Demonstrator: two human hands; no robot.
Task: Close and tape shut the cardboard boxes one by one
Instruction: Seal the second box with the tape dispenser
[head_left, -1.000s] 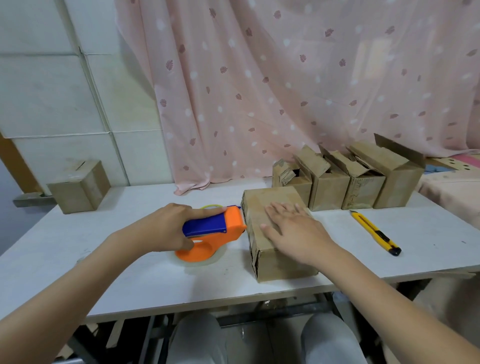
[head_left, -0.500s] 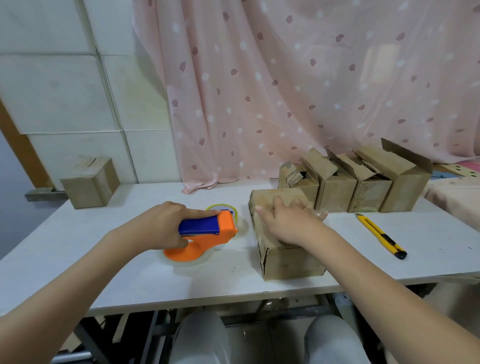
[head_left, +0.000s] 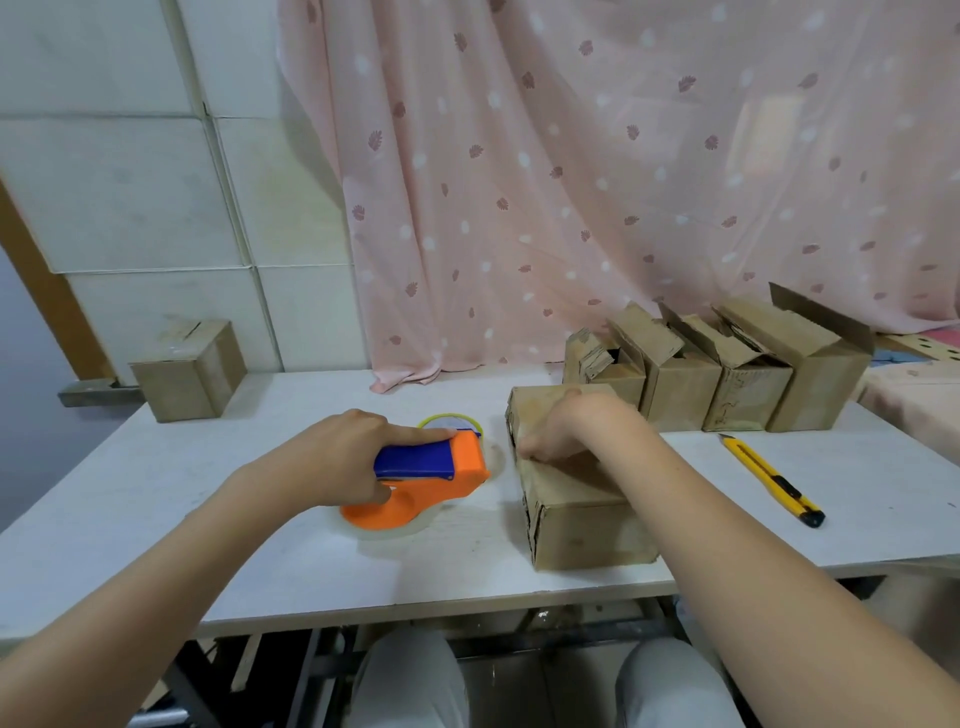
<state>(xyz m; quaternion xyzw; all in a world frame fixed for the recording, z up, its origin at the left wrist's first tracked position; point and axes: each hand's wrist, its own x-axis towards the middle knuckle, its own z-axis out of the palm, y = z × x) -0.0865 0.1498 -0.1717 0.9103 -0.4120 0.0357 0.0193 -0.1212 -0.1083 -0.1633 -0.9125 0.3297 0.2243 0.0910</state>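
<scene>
Two hands at work on the white table (head_left: 156, 493). The left hand (head_left: 332, 457) is wrapped round the blue handle of the orange tape dispenser (head_left: 426, 483), index finger laid straight along the top — the dispenser sits flat on the tabletop with its clear tape roll under it, just left of the near box and not touching it. The right hand (head_left: 566, 431) is down on top of the closed cardboard box (head_left: 576, 504), fingers curled and pressing at the lid's left edge; whether they pinch a flap or only push on it cannot be told from here. That box lies lengthwise at the front of the table, near the person's knees, lid flaps shut.

Just behind it, a row of four open boxes (head_left: 727, 379) stands side by side against the pink leaf-print curtain (head_left: 571, 182), flaps up. To the right of the near box lies a yellow utility knife (head_left: 771, 480), well apart from the hand. Far off at the left rear corner — one more closed box (head_left: 189, 371) by the tiled wall (head_left: 130, 182).
</scene>
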